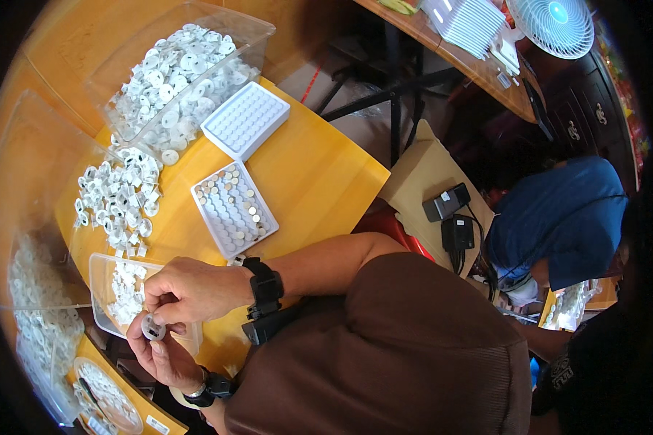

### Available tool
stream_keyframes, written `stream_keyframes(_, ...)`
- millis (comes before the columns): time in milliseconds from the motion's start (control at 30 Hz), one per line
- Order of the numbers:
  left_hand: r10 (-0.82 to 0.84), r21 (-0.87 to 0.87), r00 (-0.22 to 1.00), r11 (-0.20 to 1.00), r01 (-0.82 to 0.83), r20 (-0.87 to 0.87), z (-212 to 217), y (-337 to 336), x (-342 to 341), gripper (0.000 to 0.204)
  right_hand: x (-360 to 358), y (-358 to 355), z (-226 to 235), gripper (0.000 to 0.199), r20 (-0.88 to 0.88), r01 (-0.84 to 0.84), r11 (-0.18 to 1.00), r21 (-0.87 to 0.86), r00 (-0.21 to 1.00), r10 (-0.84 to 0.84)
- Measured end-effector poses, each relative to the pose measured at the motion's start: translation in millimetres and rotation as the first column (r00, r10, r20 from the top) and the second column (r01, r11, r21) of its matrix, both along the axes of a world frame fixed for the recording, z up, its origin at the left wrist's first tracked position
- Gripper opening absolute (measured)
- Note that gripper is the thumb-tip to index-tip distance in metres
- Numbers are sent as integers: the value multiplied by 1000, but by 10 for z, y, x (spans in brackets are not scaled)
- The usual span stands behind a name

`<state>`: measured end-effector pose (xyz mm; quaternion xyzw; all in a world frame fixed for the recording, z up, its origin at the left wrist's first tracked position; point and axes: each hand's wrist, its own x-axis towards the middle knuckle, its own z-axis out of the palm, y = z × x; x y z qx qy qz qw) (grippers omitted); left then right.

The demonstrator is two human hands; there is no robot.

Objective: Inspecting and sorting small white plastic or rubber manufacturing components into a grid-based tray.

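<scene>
My left hand (165,362) grips a small round white plastic disc (152,328) with a dark slot in its face, held above a clear plastic tub (103,293). My right hand (199,288) reaches over it with thumb and fingers bent together at the disc's upper edge; what they pinch, if anything, is hidden. Small white plastic parts (127,286) lie in the tub under my hands. Just beyond my right forearm, a white tray (228,246) with round pockets holds several small silvery round cells (231,181).
White discs fill a big clear bin (228,69), and a loose heap (120,196) lies beside it. A second white pocketed tray (248,119) sits on the yellow table (319,163). Right of the table are a cardboard box (421,174) with black adapters and a person in blue (559,217).
</scene>
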<state>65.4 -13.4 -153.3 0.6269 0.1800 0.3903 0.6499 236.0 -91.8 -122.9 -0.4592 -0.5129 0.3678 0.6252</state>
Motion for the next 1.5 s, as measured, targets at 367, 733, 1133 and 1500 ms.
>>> stream_keyframes(367, 43, -11, 998, 999, -42, 38, 104, -90, 68, 47, -13, -25, 73, 13, -35, -48, 997, -57, 998, 46)
stream_keyframes(733, 55, -67, 994, 997, -49, 90, 176, -117, 116, 41, 8, -37, 116, 8, 11, -25, 996, -90, 1000, 26)
stream_keyframes(1133, 65, -86, 987, 995, -53, 145, 195, -74, 100, 40, 1080, -600, 360, 12, 532, 567, 821, -66, 716, -451)
stream_keyframes(1500, 38, -123, 986, 992, -18, 160, 187, -48, 108, 38, 1158, -836, -34, 10, 889, 629, 777, -21, 367, -273)
